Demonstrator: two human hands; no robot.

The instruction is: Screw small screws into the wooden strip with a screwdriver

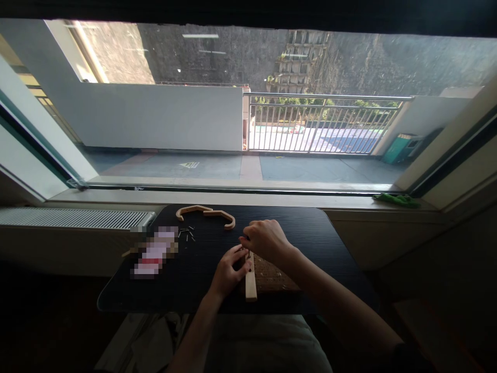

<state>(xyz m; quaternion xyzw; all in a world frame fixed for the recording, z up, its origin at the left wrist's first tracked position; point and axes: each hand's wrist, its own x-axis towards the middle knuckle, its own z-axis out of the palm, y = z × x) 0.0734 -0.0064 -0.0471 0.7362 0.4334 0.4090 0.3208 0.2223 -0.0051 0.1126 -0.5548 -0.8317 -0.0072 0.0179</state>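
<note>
A light wooden strip (250, 282) lies along the left edge of a brown perforated board (272, 277) on the black table (318, 233). My left hand (229, 272) rests against the strip's left side, fingers curled on it. Above the strip's far end, my right hand (266, 239) is pinched shut on something too small to make out. Several small dark nails (186, 234) lie scattered further left.
A curved wooden piece (207, 213) lies at the table's far edge. A blurred pink and white object (153, 254) sits at the left. A white radiator (73, 218) runs under the window sill, and a green cloth (396, 199) lies on the sill at right.
</note>
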